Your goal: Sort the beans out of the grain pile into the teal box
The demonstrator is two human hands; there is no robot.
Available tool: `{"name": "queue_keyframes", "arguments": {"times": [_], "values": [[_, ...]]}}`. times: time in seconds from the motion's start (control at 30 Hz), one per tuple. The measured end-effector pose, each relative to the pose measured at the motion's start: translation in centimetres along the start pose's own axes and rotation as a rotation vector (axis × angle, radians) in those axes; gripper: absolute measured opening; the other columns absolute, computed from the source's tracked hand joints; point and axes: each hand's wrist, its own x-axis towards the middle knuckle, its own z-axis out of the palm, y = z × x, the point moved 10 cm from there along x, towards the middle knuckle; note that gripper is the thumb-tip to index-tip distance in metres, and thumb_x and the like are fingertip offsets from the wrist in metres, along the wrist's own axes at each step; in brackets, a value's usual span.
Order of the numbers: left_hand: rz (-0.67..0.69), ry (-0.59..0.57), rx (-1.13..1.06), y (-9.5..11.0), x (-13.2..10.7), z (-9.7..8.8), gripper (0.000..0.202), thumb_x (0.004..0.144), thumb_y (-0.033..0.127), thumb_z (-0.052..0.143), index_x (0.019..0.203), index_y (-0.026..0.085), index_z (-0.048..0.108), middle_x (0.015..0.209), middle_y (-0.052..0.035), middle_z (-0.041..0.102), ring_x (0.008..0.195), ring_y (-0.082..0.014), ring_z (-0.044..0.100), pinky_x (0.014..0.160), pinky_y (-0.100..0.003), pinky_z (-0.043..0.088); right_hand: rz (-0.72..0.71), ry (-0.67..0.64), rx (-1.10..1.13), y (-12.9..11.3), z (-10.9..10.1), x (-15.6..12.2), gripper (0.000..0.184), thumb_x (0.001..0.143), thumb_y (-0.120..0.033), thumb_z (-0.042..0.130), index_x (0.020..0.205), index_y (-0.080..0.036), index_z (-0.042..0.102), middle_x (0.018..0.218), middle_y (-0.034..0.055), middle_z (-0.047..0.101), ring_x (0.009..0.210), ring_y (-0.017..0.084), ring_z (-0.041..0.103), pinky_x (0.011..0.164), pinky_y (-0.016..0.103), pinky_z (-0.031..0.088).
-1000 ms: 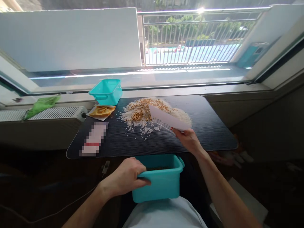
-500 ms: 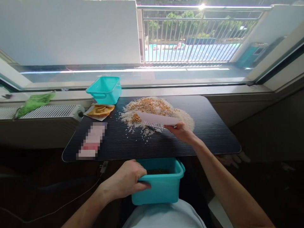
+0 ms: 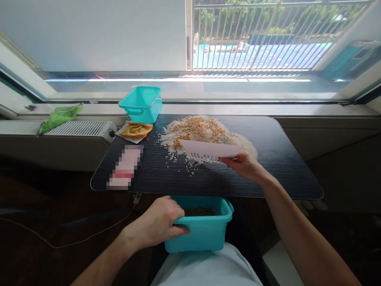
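My right hand (image 3: 244, 165) pinches a white toothed scraper (image 3: 208, 151) by its right end. The scraper's teeth rest on the near edge of a pile of white rice mixed with yellow beans (image 3: 202, 132) on the black table (image 3: 282, 159). My left hand (image 3: 159, 222) grips the left rim of a teal bin (image 3: 205, 232) held on my lap just below the table's front edge. Dark grains lie inside that bin.
A second teal bin (image 3: 142, 104) stands at the table's back left, beside a yellow cloth on paper (image 3: 135, 130). A blurred pink-and-white packet (image 3: 125, 167) lies at the left. A green rag (image 3: 59, 116) sits on the radiator. A window runs behind.
The scraper has swung from tilted up to flat along the pile's near edge. My left hand and the bin stay put. The camera has shifted a little.
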Motion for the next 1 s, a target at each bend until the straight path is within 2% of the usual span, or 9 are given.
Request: {"name": "queue_keyframes", "arguments": {"times": [0.23, 0.4, 0.53, 0.73, 0.87, 1.0], "values": [[-0.019, -0.055, 0.028, -0.1, 0.7, 0.2, 0.028, 0.080, 0.039, 0.066, 0.065, 0.017, 0.059, 0.069, 0.0007, 0.065, 0.069, -0.0162, 0.060, 0.070, -0.027, 0.037, -0.008, 0.023, 0.017, -0.6, -1.1, -2.0, 0.036, 0.077, -0.047, 0.060, 0.086, -0.014, 0.072, 0.066, 0.0021, 0.065, 0.063, 0.016, 0.058, 0.055, 0.025, 0.043], [-0.023, -0.054, 0.028, -0.2, 0.6, 0.3, 0.026, 0.080, 0.039, 0.066, 0.066, 0.018, 0.060, 0.070, 0.0009, 0.065, 0.069, -0.0167, 0.061, 0.072, -0.028, 0.038, 0.026, 0.013, 0.022, -0.2, -0.1, -1.3, 0.035, 0.078, -0.045, 0.059, 0.083, -0.013, 0.072, 0.067, 0.0021, 0.066, 0.063, 0.016, 0.058, 0.055, 0.025, 0.043], [-0.025, -0.053, 0.035, -0.2, 0.4, 0.3, 0.027, 0.081, 0.040, 0.066, 0.066, 0.018, 0.060, 0.069, 0.0006, 0.065, 0.069, -0.0165, 0.061, 0.071, -0.027, 0.038, -0.007, -0.072, 0.056, -0.9, 1.1, -1.3, 0.034, 0.080, -0.044, 0.057, 0.087, -0.014, 0.072, 0.074, 0.0022, 0.069, 0.068, 0.017, 0.060, 0.059, 0.025, 0.046], [-0.049, -0.092, 0.058, -0.1, 0.4, 0.0, 0.029, 0.081, 0.041, 0.065, 0.065, 0.017, 0.060, 0.070, -0.0003, 0.065, 0.072, -0.0177, 0.061, 0.071, -0.027, 0.039, 0.001, -0.091, 0.054, -1.8, 0.7, -2.3, 0.032, 0.080, -0.043, 0.057, 0.085, -0.014, 0.071, 0.073, 0.0025, 0.070, 0.066, 0.017, 0.061, 0.058, 0.025, 0.047], [-0.054, -0.097, 0.081, -0.4, 0.1, 0.0, 0.029, 0.081, 0.041, 0.065, 0.065, 0.018, 0.060, 0.069, -0.0003, 0.065, 0.073, -0.0176, 0.061, 0.070, -0.026, 0.039, -0.014, -0.153, 0.116, -2.1, 2.3, -2.5, 0.032, 0.081, -0.041, 0.057, 0.096, -0.016, 0.071, 0.087, 0.0030, 0.072, 0.078, 0.020, 0.064, 0.068, 0.027, 0.050], [-0.061, -0.076, 0.102, -1.2, -1.0, 0.3, 0.029, 0.083, 0.042, 0.063, 0.067, 0.018, 0.060, 0.071, 0.0000, 0.065, 0.076, -0.0180, 0.061, 0.074, -0.027, 0.039, -0.049, -0.257, 0.168, -2.9, 5.7, -2.5, 0.031, 0.083, -0.039, 0.055, 0.098, -0.017, 0.071, 0.092, 0.0018, 0.072, 0.084, 0.020, 0.064, 0.074, 0.029, 0.051]]}}
